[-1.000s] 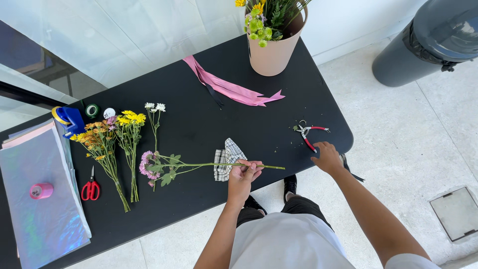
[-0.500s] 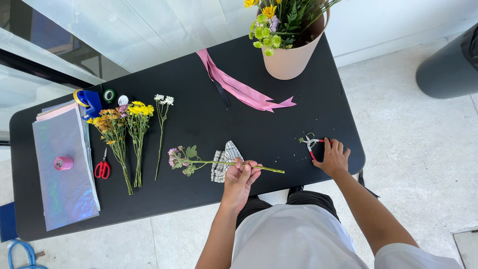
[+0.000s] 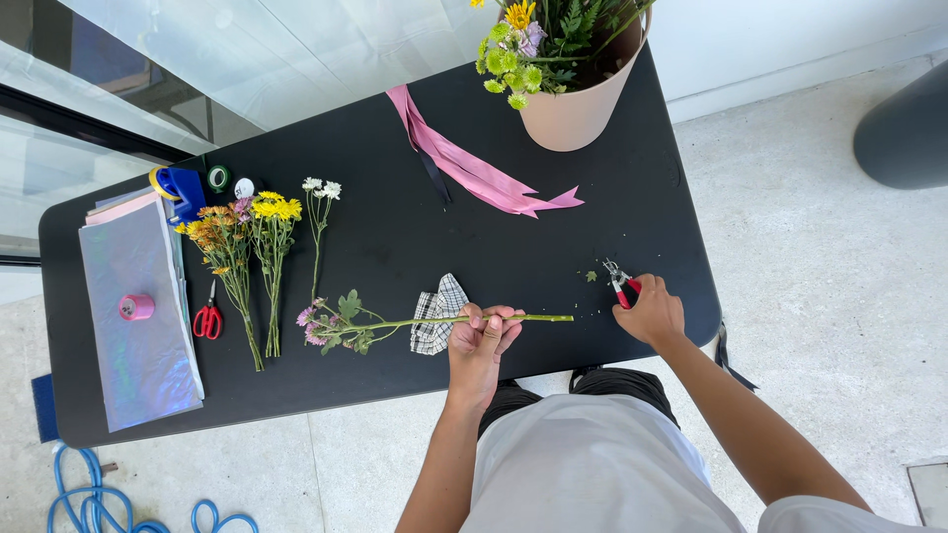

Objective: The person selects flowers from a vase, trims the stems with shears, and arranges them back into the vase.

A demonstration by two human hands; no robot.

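Here the left hand (image 3: 482,334) pinches a long green flower stem (image 3: 434,320) lying flat across the black counter (image 3: 395,237), its grip closed around the bare middle of the stalk, beside a checked cloth (image 3: 437,308). The small pink blooms (image 3: 311,326) point away to the left. The stem looks light, thin and easily bent or snapped, so the leafless stretch seems the safest hold. The right hand (image 3: 647,314) wraps red-handled clippers (image 3: 620,283) near the cut end.
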